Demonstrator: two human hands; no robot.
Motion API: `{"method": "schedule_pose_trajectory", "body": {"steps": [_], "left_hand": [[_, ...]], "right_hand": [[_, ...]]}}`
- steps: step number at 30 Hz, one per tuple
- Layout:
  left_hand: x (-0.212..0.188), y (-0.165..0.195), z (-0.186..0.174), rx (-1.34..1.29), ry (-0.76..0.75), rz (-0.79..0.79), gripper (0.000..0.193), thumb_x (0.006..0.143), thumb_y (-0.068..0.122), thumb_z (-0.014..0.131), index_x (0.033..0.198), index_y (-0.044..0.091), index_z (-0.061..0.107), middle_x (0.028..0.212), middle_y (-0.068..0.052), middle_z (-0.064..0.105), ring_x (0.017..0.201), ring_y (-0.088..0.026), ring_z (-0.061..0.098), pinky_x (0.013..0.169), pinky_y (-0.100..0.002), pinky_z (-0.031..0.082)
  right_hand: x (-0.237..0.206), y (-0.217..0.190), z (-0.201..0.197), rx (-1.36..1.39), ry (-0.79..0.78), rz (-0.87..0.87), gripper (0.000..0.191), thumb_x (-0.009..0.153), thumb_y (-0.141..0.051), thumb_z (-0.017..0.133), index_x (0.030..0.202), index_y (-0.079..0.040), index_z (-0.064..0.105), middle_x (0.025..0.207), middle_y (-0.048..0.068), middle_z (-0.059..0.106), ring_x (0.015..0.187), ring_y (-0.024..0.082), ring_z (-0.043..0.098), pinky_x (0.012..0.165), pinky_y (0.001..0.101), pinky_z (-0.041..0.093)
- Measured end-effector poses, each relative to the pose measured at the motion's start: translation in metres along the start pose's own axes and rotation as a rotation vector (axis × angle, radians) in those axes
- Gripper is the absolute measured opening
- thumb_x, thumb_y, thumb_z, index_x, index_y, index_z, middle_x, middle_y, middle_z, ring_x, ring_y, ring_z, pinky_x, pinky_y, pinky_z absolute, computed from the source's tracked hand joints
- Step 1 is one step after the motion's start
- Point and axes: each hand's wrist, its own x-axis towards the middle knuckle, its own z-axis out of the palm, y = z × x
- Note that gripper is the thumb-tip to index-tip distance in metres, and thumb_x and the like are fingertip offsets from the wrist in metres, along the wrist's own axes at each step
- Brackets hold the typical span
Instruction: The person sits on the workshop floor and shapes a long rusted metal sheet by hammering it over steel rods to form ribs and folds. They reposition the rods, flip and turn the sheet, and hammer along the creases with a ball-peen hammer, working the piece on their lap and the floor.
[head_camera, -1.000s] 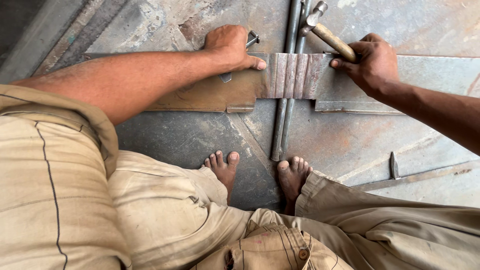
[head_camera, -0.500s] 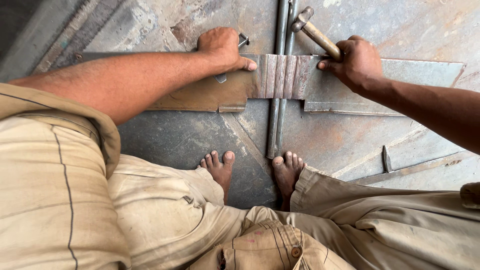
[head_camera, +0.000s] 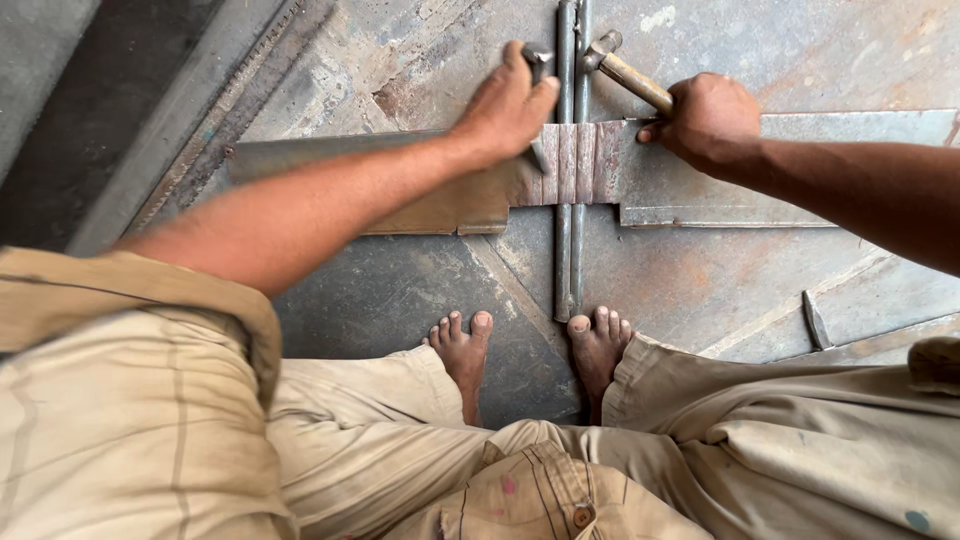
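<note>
sheet strip (head_camera: 700, 165): dull rusty metal | hammer (head_camera: 625, 68): wooden handle | floor plate (head_camera: 400, 290): scuffed matt steel

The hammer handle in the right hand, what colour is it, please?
Light brown wood, seen in the head view: hammer handle, held by the right hand.

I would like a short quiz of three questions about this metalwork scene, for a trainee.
1. True or false: the right hand holds a hammer.
2. What does the left hand press on? A) the metal sheet B) a wooden board C) a glass pane
3. Fill in: the sheet lies across two upright metal ____.

Key: 1 true; 2 A; 3 rods.
</note>
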Motion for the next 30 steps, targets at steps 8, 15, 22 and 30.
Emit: {"method": "schedule_pose_trajectory", "body": {"steps": [8,15,22,30], "left_hand": [[-0.034,0.019,0.049,0.040,0.059,0.673,0.040,0.108,0.042,0.045,0.126,0.006,0.045,0.122,-0.017,0.064,0.115,-0.035,0.067,0.098,-0.048,0.057],[-0.022,0.003,0.054,0.131,0.090,0.652,0.054,0.109,0.047,0.053,0.148,0.013,0.035,0.139,-0.019,0.059,0.124,-0.039,0.064,0.107,-0.049,0.053],[-0.028,-0.015,0.065,0.064,0.101,0.476,0.065,0.100,0.062,0.041,0.152,0.025,0.034,0.136,-0.019,0.060,0.113,-0.035,0.072,0.097,-0.048,0.063],[-0.033,-0.019,0.065,0.011,0.155,0.525,0.063,0.102,0.067,0.039,0.149,0.025,0.034,0.130,-0.006,0.068,0.114,-0.031,0.074,0.098,-0.047,0.063]], "right_hand": [[0.004,0.003,-0.001,0.020,0.085,-0.037,0.050,0.081,-0.055,0.084,0.098,-0.008,0.078,0.080,0.011,0.072,0.071,0.025,0.068,0.068,0.0443,0.057],[0.014,0.006,-0.002,-0.028,-0.017,0.005,0.056,0.082,-0.058,0.084,0.099,-0.004,0.077,0.081,0.014,0.073,0.071,0.026,0.070,0.069,0.0438,0.059],[0.015,0.012,-0.008,-0.026,-0.068,0.011,0.051,0.087,-0.050,0.082,0.109,-0.004,0.075,0.079,0.013,0.070,0.063,0.022,0.065,0.059,0.0380,0.058],[-0.011,0.013,-0.041,0.383,-0.037,0.101,0.033,0.099,-0.034,0.070,0.116,-0.007,0.071,0.079,0.011,0.067,0.053,0.016,0.055,0.044,0.0322,0.051]]}}
